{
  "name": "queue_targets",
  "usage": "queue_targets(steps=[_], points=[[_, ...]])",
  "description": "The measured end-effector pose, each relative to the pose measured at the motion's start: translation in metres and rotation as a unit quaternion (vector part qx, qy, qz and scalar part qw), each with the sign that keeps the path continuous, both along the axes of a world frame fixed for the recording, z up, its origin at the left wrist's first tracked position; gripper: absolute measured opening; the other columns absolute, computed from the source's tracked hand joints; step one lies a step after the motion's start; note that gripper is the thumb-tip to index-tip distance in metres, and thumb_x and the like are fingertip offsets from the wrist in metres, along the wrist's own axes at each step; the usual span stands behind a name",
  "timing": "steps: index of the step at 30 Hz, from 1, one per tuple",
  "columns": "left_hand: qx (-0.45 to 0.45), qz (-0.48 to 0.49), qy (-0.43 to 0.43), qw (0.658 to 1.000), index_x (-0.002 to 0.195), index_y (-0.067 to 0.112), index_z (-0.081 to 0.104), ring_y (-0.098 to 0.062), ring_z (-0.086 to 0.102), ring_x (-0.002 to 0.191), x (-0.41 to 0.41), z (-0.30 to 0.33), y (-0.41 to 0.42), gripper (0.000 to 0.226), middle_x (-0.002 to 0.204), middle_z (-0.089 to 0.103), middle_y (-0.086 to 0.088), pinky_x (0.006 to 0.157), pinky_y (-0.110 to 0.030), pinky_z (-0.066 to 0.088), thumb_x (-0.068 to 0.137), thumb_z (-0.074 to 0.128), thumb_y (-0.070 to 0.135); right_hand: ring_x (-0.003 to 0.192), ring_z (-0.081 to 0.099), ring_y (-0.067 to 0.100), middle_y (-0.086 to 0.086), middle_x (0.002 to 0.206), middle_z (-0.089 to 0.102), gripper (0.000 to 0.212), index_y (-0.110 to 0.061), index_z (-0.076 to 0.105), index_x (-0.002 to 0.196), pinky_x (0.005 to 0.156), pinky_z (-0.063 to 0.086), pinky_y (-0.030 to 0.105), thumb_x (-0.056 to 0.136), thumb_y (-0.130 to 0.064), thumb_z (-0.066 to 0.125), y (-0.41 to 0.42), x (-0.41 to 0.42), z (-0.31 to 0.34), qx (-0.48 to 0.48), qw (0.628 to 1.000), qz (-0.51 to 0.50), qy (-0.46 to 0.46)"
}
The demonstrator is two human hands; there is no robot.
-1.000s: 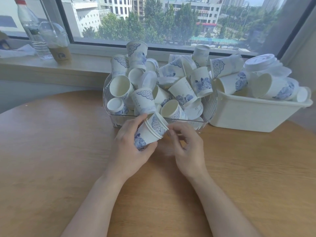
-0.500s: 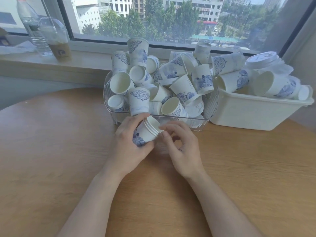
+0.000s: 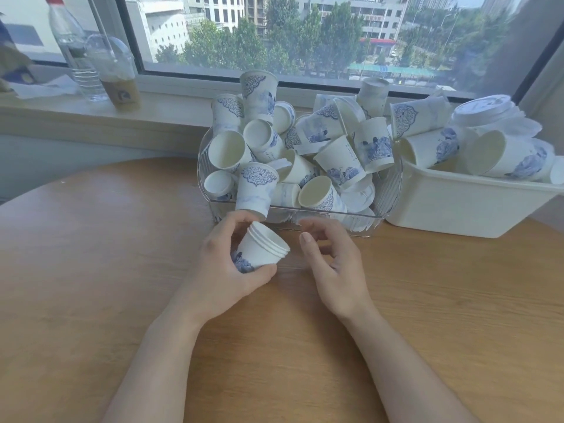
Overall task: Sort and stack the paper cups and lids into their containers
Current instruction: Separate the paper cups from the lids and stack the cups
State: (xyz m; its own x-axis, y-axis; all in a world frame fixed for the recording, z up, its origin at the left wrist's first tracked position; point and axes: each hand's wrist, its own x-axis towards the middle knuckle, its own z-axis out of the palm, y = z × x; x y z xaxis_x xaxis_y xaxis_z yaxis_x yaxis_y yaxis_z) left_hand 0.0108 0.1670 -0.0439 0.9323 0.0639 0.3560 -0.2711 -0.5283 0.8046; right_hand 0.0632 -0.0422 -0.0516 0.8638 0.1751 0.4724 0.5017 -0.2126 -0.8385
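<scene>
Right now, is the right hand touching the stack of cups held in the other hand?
Apart. The head view shows bare table between the right hand and the rims of the nested cups, which the left hand grips alone.

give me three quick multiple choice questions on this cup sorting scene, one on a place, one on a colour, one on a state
1. Where is the white bin?
A. right of the clear basket
B. on the windowsill
C. left of it

2. What colour is the print on the nested cups?
A. red
B. blue
C. green

3. What is the right hand doing?
A. gripping a lid
B. holding nothing, fingers curled
C. lying flat on the table

Key: 1 A, the bin sits beside the basket's right end; 2 B, blue flowers show; 3 B, only the left hand holds cups.
</scene>
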Motion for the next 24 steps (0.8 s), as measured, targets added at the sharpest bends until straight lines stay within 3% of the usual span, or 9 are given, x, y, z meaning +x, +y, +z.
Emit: queue_targets(steps=[2,4,7,10,12,15,17,21,24], points=[[-0.031,0.013,0.013,0.999,0.131,0.05,0.047,0.0,0.06,0.122,-0.006,-0.004,-0.001,0.078,0.127,0.061,0.024,0.089,-0.014,0.052,0.065,0.09,0.051,0.109,0.065,0.013,-0.016,0.116,0.067,0.018,-0.04,0.066,0.119,0.084,0.053,0.022,0.102,-0.038,0.06,0.002,0.0,0.001,0.002,1.0,0.008,0.005],[-0.058,0.031,0.025,0.998,0.128,0.053,0.041,0.002,0.059,0.123,-0.009,-0.006,-0.002,0.082,0.125,0.059,0.027,0.093,-0.022,0.054,0.062,0.091,0.053,0.111,0.065,0.012,-0.016,0.117,0.067,0.019,-0.039,0.065,0.12,0.086,0.052,0.02,0.103,-0.035,0.061,0.004,-0.001,0.001,0.0,1.0,0.018,0.012],[-0.09,0.051,0.021,0.994,0.126,0.049,0.034,-0.002,0.061,0.122,-0.009,-0.006,-0.003,0.088,0.126,0.06,0.019,0.097,-0.03,0.055,0.061,0.093,0.048,0.115,0.063,0.003,-0.021,0.121,0.067,0.023,-0.033,0.064,0.125,0.085,0.048,0.01,0.102,-0.034,0.061,0.004,-0.004,0.001,-0.005,0.999,0.034,0.032],[-0.112,0.063,0.012,0.992,0.129,0.052,0.027,-0.003,0.063,0.119,-0.008,-0.006,-0.005,0.098,0.123,0.062,0.017,0.087,-0.021,0.057,0.058,0.094,0.048,0.12,0.061,-0.002,-0.024,0.129,0.064,0.03,-0.029,0.062,0.132,0.087,0.046,0.007,0.103,-0.034,0.06,0.003,-0.005,0.002,-0.01,0.997,0.051,0.05],[-0.119,0.069,0.026,0.99,0.145,0.056,0.014,-0.001,0.062,0.12,-0.008,-0.007,-0.004,0.119,0.124,0.062,0.019,0.09,-0.016,0.053,0.055,0.093,0.052,0.122,0.061,-0.002,-0.025,0.132,0.063,0.032,-0.029,0.06,0.135,0.088,0.047,0.007,0.103,-0.033,0.06,0.004,-0.006,0.002,-0.012,0.996,0.062,0.06],[-0.126,0.041,0.075,0.988,0.156,0.06,-0.012,0.002,0.061,0.123,-0.007,-0.008,-0.001,0.147,0.129,0.063,0.021,0.107,-0.031,0.049,0.054,0.093,0.055,0.124,0.058,-0.007,-0.033,0.132,0.06,0.033,-0.035,0.057,0.137,0.09,0.046,0.007,0.105,-0.031,0.061,0.004,-0.005,0.002,-0.019,0.994,0.074,0.077],[-0.132,0.01,0.102,0.986,0.156,0.063,-0.009,0.001,0.062,0.123,-0.006,-0.008,-0.002,0.146,0.134,0.062,0.017,0.107,-0.038,0.053,0.054,0.095,0.053,0.126,0.056,-0.009,-0.03,0.137,0.059,0.037,-0.036,0.053,0.143,0.094,0.045,0.007,0.107,-0.031,0.059,0.003,-0.004,0.001,-0.02,0.992,0.081,0.092],[-0.12,-0.027,0.1,0.987,0.149,0.074,0.007,-0.001,0.063,0.121,-0.004,-0.008,-0.01,0.131,0.128,0.064,0.012,0.096,-0.017,0.052,0.057,0.096,0.049,0.137,0.05,-0.006,-0.016,0.15,0.054,0.044,-0.042,0.044,0.151,0.11,0.043,0.016,0.107,-0.04,0.052,0.003,-0.004,0.001,0.004,0.986,0.116,0.123],[-0.109,-0.06,0.096,0.988,0.159,0.063,0.011,-0.006,0.065,0.12,-0.002,-0.008,-0.014,0.13,0.124,0.066,0.01,0.096,-0.016,0.051,0.064,0.097,0.037,0.146,0.045,0.002,-0.01,0.155,0.052,0.051,-0.032,0.042,0.156,0.12,0.039,0.029,0.107,-0.041,0.048,0.005,-0.003,0.004,0.039,0.981,0.134,0.134]])
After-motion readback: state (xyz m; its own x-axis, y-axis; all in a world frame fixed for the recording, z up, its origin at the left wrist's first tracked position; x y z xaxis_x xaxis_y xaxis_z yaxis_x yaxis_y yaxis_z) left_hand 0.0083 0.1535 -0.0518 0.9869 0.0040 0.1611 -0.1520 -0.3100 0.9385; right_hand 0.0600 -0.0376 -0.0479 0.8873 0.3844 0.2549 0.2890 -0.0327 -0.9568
